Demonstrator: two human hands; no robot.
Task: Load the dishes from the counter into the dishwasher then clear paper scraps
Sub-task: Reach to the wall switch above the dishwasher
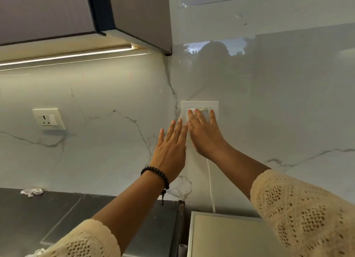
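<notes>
My right hand (205,134) lies flat with straight fingers on a white switch plate (216,105) set in the marble wall, its fingertips on the switches. Just to its left, my left hand (171,151) is raised with straight fingers, close to the wall beside the plate and holding nothing. A crumpled white paper scrap (32,192) lies on the dark counter (57,214) at the far left, against the wall. No dishes show. A white appliance top (226,235) sits at lower right.
A white cord (211,187) runs down the wall from under my right hand behind the white appliance. A wall socket (49,119) is mounted at left. Dark upper cabinets (134,16) with a lit strip hang overhead.
</notes>
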